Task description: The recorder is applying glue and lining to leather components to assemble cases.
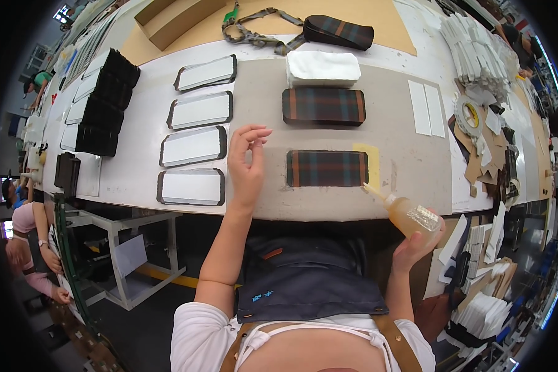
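R hand (419, 240) grasps the bottle (412, 217), fingers wrapped round the body; it's off the surface (149, 118), just past the near edge, right of ctr. Bottle is tilted, nozzle (374, 191) aimed up-left at the near right corner of the plaid panel (327, 168). Touching or just above, can't tell. Tilt prob. there to run the amber liquid into the tip; grip on the body likely so fingers can squeeze & steer.

L hand (247, 164) is empty, fingers loosely curled, over the surface btwn the panel and the white panels (192, 187). Prob. held there to stay clear of the panel but w/in reach of both.

Panel lies flat on the grey mat (403, 68), near the surface's near edge, long side roughly parallel to it. Likely put there for short reach, mat to guard the surface. Yellow patch (374, 162) shows by its right end; stain or sheet, can't tell.

Plaid stack (323, 106) is next toward the far edge, white stack (323, 68) just behind it. Looks like stock lined up w/ the panel for quick picks.

4 white panels, dark-rimmed, run in a column near→far, left of the mat. Gaps prob. keep rims from sticking. Black stacks (108, 102) sit toward the left edge, likely parked out of the way.
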`<state>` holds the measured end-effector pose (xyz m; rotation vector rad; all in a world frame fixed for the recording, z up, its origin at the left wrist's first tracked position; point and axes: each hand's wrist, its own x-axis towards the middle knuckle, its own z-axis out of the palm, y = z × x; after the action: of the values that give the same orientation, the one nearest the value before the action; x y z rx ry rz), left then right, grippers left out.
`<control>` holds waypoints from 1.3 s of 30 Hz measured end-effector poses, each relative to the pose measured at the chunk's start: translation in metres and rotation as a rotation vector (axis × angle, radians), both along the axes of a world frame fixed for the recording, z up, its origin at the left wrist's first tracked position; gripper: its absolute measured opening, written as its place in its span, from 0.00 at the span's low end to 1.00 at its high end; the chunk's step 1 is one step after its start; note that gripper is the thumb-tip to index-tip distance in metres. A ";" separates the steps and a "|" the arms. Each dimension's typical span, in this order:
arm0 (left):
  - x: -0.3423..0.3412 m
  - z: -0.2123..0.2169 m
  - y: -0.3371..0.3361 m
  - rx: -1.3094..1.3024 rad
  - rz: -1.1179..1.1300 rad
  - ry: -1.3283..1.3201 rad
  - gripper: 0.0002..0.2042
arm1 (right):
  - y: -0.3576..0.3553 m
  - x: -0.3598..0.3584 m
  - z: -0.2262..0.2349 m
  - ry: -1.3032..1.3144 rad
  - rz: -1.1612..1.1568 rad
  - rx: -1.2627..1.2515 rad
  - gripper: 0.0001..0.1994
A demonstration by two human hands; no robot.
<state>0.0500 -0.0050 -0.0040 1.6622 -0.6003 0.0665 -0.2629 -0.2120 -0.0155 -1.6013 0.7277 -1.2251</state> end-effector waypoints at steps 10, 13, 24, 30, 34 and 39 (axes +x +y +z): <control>0.000 -0.001 0.001 -0.016 -0.001 0.004 0.08 | 0.026 0.020 0.001 0.034 0.101 -0.211 0.39; 0.001 -0.002 0.002 -0.020 -0.001 0.010 0.09 | 0.034 0.029 -0.002 0.002 0.175 -0.207 0.38; 0.001 0.000 0.001 -0.043 0.008 0.008 0.09 | 0.059 0.073 -0.012 -0.095 0.476 -0.293 0.38; -0.001 0.000 0.000 -0.051 -0.010 0.022 0.09 | 0.068 0.087 -0.013 -0.246 0.431 -0.056 0.41; -0.002 -0.001 0.004 -0.060 -0.006 0.019 0.09 | -0.012 0.062 -0.026 -0.177 0.125 0.046 0.37; 0.001 0.008 -0.004 -0.066 -0.028 -0.024 0.10 | -0.153 -0.021 -0.051 0.370 -0.548 -0.103 0.35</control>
<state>0.0513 -0.0090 0.0036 1.5910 -0.6330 0.0854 -0.2842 -0.3653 -0.0667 -1.8015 1.4294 -1.3729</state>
